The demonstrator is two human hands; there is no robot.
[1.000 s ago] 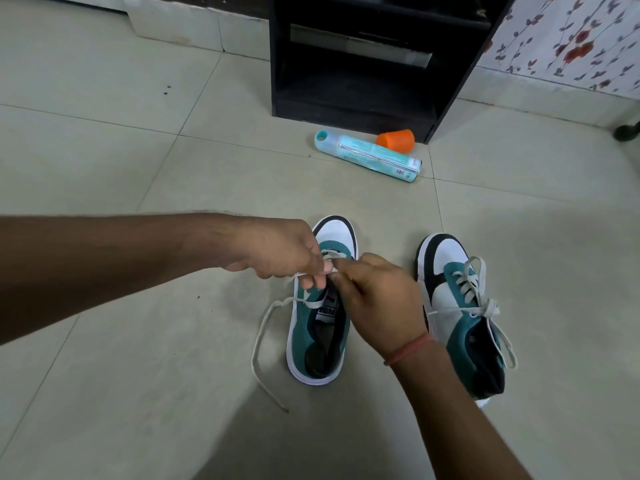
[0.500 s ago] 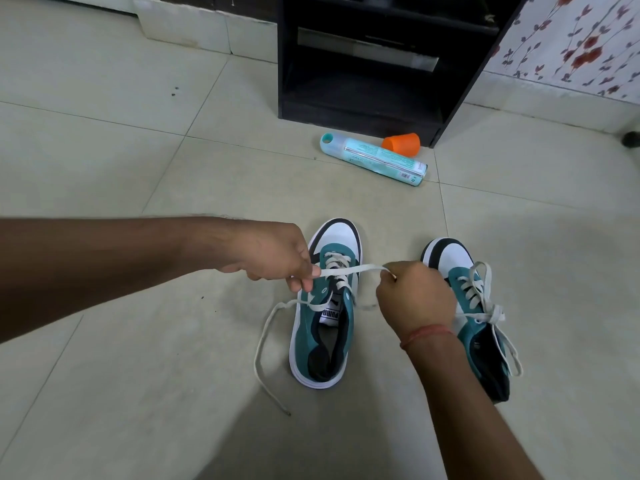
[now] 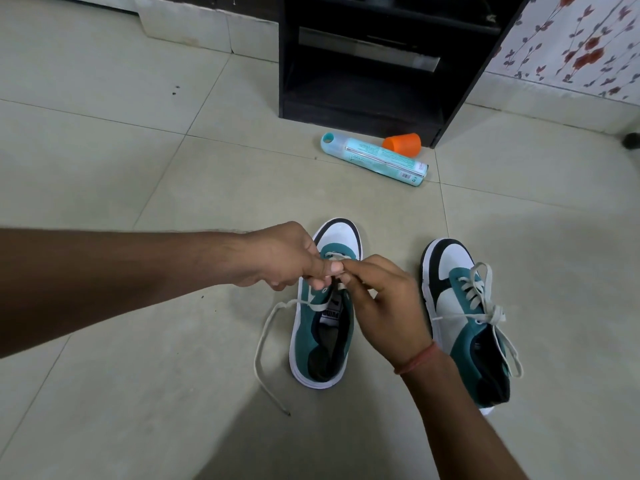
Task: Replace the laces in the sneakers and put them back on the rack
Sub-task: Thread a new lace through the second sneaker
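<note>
Both hands, left hand (image 3: 284,258) & right hand (image 3: 384,306), pinch the white lace (image 3: 263,341) over the near-left sneaker (image 3: 322,327) on the floor; fingers clamped. Feed tip thru next eyelet, keep flat, tension even w/ laced sneaker (image 3: 464,317) at right.

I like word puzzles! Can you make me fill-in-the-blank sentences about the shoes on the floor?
1. Both hands pinch the white lace over the ____ teal-and-white sneaker.
2. The other teal-and-white sneaker already has its lace tied in a ____.
3. The orange plastic cup lies beside a light-blue ____.

Missing words: left; bow; tube
</note>
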